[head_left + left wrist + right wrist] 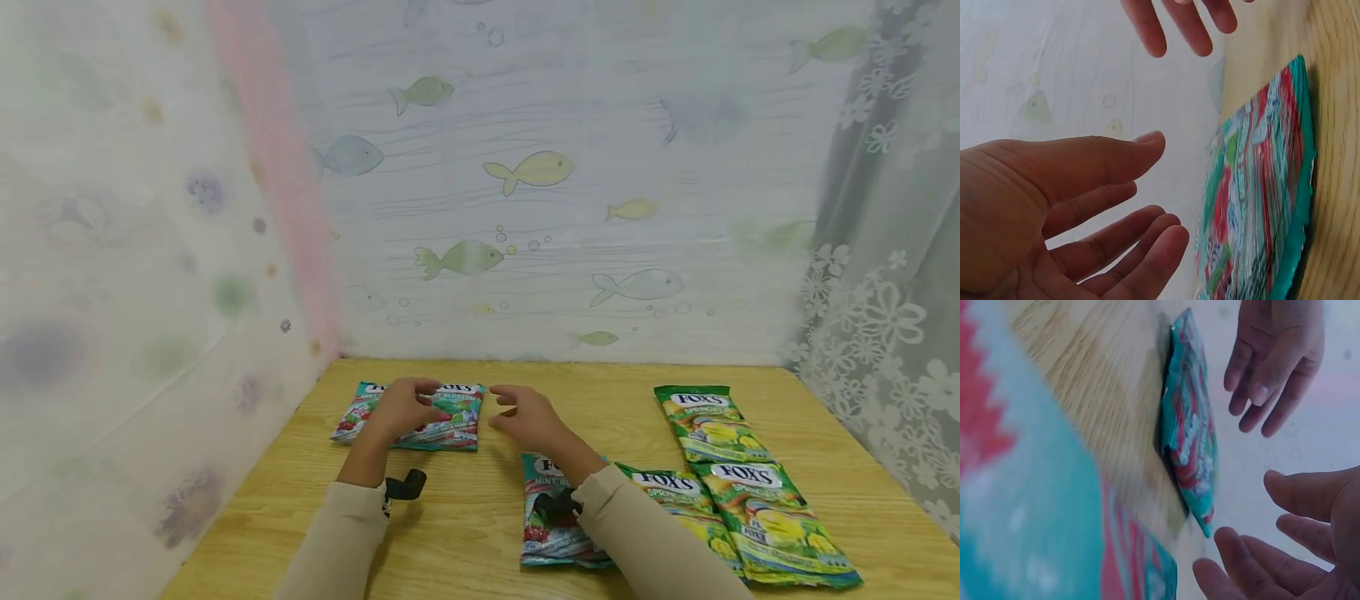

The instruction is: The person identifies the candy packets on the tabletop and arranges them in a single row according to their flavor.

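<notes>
In the head view my left hand (402,412) hovers over two teal-and-red Fox's mint blossom candy bags (457,421) lying side by side at the back left, covering part of them. Its fingers are loosely bent, with nothing between them and the thumb. My right hand (531,419) is held in the air just right of those bags, fingers apart and bare. Below its wrist lies another mint blossom bag (543,533), partly covered by the forearm. Both wrist views show the hands facing each other above the table, beside a teal-edged bag (1254,181).
Several green-and-yellow Fox's candy bags (776,525) lie at the right of the wooden table (450,517), one partly behind the right sleeve. A fish-print curtain (465,208) hangs along the back edge. Pale printed sheeting (150,250) borders the left side.
</notes>
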`<action>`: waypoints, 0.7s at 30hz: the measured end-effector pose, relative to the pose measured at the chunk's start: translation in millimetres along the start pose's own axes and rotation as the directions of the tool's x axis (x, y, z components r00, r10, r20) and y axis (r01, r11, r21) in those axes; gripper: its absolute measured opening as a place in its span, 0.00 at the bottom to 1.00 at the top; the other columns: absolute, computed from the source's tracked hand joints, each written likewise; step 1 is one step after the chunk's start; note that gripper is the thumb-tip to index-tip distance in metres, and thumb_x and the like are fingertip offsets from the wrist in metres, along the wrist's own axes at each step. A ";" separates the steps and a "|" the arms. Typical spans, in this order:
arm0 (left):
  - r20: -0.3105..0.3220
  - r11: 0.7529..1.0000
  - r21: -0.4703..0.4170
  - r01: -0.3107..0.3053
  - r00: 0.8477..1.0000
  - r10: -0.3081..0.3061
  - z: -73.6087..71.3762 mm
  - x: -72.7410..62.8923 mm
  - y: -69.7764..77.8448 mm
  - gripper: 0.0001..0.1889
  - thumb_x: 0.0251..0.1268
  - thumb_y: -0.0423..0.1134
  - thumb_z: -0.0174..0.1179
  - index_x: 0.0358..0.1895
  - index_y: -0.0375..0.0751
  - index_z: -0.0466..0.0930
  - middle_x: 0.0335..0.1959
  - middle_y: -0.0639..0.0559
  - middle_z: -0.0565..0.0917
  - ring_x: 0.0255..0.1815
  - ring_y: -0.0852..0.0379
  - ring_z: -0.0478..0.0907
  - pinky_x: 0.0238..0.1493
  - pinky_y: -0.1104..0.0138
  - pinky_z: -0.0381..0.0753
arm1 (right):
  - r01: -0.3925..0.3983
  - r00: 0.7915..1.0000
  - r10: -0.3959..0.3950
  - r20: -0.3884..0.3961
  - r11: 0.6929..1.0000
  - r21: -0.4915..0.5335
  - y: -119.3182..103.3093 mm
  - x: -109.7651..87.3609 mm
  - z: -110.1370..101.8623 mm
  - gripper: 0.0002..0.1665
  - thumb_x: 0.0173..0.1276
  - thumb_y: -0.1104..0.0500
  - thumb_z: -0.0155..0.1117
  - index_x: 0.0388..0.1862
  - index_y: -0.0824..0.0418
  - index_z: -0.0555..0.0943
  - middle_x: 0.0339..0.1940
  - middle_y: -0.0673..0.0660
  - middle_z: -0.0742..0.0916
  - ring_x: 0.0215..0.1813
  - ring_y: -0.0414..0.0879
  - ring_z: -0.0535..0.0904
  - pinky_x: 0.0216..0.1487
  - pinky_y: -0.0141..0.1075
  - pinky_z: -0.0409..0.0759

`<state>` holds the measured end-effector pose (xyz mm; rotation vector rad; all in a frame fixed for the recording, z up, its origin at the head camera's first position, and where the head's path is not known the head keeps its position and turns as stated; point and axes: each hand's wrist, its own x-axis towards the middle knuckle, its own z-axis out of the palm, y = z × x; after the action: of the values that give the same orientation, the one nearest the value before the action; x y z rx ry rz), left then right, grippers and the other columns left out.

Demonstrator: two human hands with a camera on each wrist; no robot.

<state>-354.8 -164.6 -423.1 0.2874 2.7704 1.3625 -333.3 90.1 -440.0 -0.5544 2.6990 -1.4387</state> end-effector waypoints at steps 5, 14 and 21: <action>0.013 0.999 0.008 -0.033 0.999 0.033 13.7 -2.0 12.2 0.28 0.65 0.37 0.73 0.68 0.40 0.79 0.65 0.40 0.81 0.62 0.41 0.80 0.49 0.53 0.87 | 0.019 1.000 -0.021 -0.019 0.998 -0.063 4.2 -9.6 -12.9 0.30 0.74 0.57 0.69 0.73 0.52 0.76 0.66 0.63 0.84 0.59 0.60 0.86 0.54 0.51 0.87; 0.061 0.996 0.051 -0.067 0.996 0.064 32.2 -9.9 27.6 0.27 0.65 0.42 0.73 0.67 0.42 0.81 0.65 0.40 0.81 0.61 0.41 0.82 0.47 0.55 0.88 | 0.028 0.999 -0.029 -0.012 0.995 -0.096 11.4 -34.4 -38.9 0.27 0.73 0.57 0.70 0.70 0.53 0.79 0.64 0.64 0.85 0.57 0.59 0.87 0.50 0.48 0.88; 0.116 0.989 0.046 -0.138 0.984 0.132 48.2 -16.0 33.0 0.27 0.66 0.45 0.73 0.67 0.45 0.81 0.65 0.38 0.80 0.59 0.43 0.83 0.45 0.56 0.88 | 0.008 1.000 -0.008 0.004 0.990 -0.143 20.5 -57.3 -60.6 0.28 0.72 0.55 0.71 0.70 0.54 0.79 0.64 0.65 0.85 0.56 0.58 0.87 0.48 0.46 0.88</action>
<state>-328.5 -110.2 -427.4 0.5469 2.7419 1.2559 -297.4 167.4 -429.7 -0.5746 2.8156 -1.2515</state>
